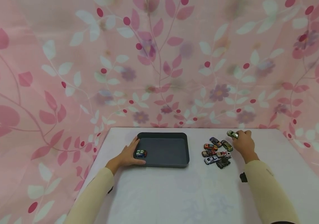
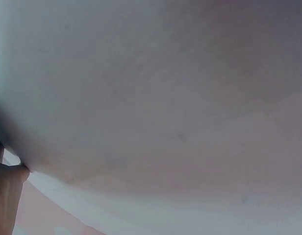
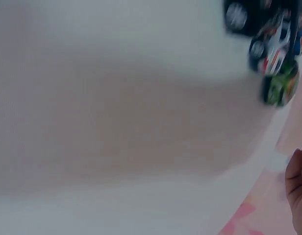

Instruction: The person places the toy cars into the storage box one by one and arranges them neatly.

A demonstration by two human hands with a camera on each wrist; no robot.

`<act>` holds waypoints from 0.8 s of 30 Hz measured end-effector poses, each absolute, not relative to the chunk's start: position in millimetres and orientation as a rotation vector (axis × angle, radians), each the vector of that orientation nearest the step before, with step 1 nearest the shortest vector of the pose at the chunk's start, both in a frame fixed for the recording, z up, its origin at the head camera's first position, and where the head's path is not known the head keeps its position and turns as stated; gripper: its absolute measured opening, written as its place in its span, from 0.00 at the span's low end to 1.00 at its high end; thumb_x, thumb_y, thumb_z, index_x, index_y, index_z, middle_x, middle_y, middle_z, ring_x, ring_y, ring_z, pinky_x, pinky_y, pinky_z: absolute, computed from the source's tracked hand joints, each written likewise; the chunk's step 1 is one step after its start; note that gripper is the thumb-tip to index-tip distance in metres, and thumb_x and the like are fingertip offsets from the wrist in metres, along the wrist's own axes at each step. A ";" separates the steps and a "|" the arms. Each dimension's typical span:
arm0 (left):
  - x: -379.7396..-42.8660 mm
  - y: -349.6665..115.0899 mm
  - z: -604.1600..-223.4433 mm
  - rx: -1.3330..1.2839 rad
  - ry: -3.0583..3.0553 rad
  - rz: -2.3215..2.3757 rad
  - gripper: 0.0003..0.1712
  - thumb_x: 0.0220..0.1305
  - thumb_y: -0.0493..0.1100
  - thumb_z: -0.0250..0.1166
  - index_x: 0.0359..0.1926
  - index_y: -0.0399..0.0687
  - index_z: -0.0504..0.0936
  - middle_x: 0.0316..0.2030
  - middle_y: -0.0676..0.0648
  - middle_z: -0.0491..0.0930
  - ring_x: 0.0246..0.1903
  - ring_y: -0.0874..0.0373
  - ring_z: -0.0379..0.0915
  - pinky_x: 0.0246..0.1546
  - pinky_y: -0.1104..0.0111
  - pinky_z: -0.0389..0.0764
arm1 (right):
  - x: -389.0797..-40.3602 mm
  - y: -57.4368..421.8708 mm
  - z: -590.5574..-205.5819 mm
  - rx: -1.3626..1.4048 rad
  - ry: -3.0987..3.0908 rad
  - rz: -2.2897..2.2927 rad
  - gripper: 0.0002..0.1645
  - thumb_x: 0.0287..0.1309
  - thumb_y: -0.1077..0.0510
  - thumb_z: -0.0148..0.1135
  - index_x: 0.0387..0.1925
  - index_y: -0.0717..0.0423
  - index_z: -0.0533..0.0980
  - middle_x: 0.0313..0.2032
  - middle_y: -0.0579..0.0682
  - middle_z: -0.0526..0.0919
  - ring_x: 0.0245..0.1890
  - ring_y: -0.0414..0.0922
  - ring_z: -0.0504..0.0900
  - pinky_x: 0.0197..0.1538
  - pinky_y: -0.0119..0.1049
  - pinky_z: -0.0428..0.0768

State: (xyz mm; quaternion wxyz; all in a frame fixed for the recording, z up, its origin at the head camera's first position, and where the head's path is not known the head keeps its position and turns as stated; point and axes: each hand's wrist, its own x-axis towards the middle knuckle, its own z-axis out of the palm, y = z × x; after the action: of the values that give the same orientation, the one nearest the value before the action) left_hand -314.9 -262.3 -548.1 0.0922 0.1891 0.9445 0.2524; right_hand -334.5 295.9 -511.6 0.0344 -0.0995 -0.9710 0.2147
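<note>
Toward the right of the white surface (image 1: 170, 193), our right hand (image 1: 245, 144) pinches a greenish toy car (image 1: 232, 134) beside the clustered cars (image 1: 222, 155). Our left hand (image 1: 128, 156) rests, its grip wide, against the gray tray (image 1: 165, 152) near its left corner.

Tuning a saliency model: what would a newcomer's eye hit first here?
Probably the pink floral backdrop, which fills the upper head view. Next, the dark tray on the white table, with the left hand at its left side. Then the cluster of toy cars right of the tray, and the right hand holding another car beside it.
</note>
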 end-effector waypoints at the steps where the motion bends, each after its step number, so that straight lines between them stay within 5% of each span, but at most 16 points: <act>1: -315.1 -262.5 -547.8 0.556 2.805 0.743 0.75 0.44 0.75 0.70 0.79 0.45 0.39 0.80 0.44 0.32 0.78 0.45 0.39 0.72 0.35 0.40 | -336.6 286.0 -508.0 -0.298 -2.979 0.663 0.26 0.69 0.56 0.53 0.60 0.71 0.65 0.59 0.76 0.57 0.46 0.69 0.74 0.44 0.60 0.75; 9: -312.9 -260.9 -545.9 0.558 2.794 0.758 0.76 0.44 0.74 0.71 0.79 0.44 0.38 0.79 0.44 0.31 0.78 0.44 0.37 0.71 0.35 0.39 | -351.6 215.3 -483.9 -0.071 -2.948 0.706 0.27 0.71 0.57 0.52 0.65 0.67 0.65 0.59 0.69 0.60 0.45 0.64 0.76 0.45 0.57 0.76; 24: -314.2 -261.1 -549.7 0.544 2.794 0.743 0.75 0.47 0.74 0.70 0.79 0.47 0.34 0.79 0.47 0.28 0.78 0.48 0.37 0.73 0.38 0.38 | -361.1 117.1 -497.8 0.214 -2.861 0.615 0.23 0.67 0.57 0.59 0.59 0.63 0.72 0.54 0.61 0.67 0.43 0.57 0.81 0.46 0.53 0.81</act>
State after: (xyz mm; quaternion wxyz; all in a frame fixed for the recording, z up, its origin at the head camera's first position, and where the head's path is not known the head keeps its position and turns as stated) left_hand -314.2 -261.1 -549.7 0.1000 0.1839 0.9450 0.2513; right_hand -361.1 117.1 -497.8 0.1033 0.0724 -0.9699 0.2083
